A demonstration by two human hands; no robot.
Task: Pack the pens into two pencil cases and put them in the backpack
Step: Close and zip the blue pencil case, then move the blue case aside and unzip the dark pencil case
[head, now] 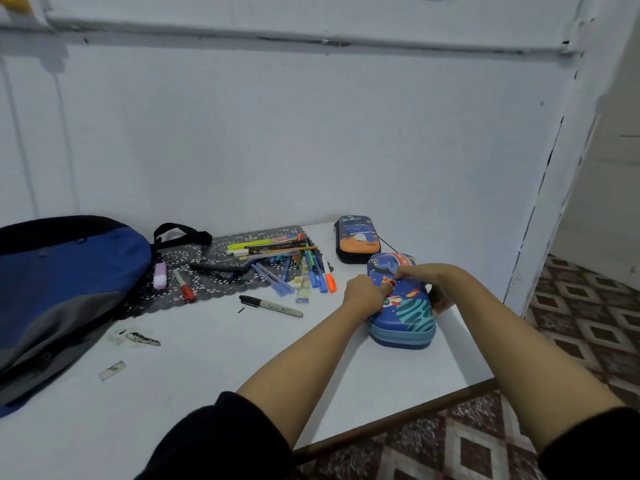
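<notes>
Hands (363, 293) round pencil case (412, 318), lengthwise wallward

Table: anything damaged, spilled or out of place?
A dark smeared stain marks the table near the backpack, with a small scrap beside it. A black marker lies apart from the pen pile. The left hand and right hand grip the blue pencil case.

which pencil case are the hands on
The nearer blue rocket-print hard pencil case: the left hand and right hand hold it, while the dark-blue-and-orange pencil case lies untouched behind it.
</notes>
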